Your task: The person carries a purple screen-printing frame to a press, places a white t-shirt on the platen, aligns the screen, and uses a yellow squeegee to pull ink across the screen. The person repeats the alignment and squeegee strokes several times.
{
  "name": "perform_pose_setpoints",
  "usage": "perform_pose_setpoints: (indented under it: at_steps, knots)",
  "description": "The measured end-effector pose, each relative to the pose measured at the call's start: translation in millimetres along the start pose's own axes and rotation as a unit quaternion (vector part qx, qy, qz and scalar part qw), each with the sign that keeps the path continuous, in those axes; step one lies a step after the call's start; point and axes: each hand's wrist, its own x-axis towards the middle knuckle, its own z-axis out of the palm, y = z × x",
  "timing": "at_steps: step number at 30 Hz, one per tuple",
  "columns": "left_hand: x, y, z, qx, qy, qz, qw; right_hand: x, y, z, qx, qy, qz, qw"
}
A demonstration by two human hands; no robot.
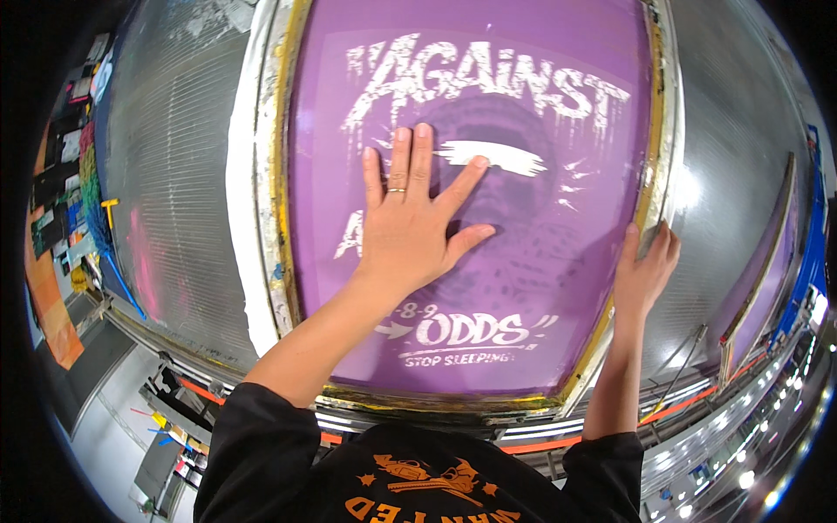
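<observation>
A purple screen-printing stencil (463, 270) with white lettering and brush-stroke shapes lies in a metal frame (282, 218) edged with yellow tape. My left hand (418, 209) rests flat on the stencil left of centre, fingers spread, with the index fingertip on a white brush stroke (514, 160). A ring is on one finger. My right hand (647, 266) grips the frame's right side, thumb on the inner edge and fingers toward the outer edge. A dark patterned image shows faintly through the purple surface.
Grey ribbed panels (166, 200) flank the frame. Another purple screen (750, 305) stands tilted at the right beside a blue edge. At the far left are coloured items, a rainbow bundle (87, 173) and a blue-handled tool (126, 286). An orange rail (532, 445) runs along the near side.
</observation>
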Motion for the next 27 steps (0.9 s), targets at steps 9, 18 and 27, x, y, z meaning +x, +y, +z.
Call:
perform_pose_setpoints:
  at_steps: [9,18,27]
  knots:
    - [35.8,53.5,14.2,-0.041,-0.023,0.063,0.997,-0.2,-5.8,-5.1,0.037,-0.001,-0.010,0.999]
    - [40.2,59.6,21.1,-0.018,-0.034,0.065,0.997,-0.1,-6.3,-6.3,0.064,0.013,-0.008,0.998]
    - [40.4,60.3,23.6,-0.013,-0.034,0.067,0.997,-0.6,-2.2,-6.7,0.064,-0.011,-0.029,0.997]
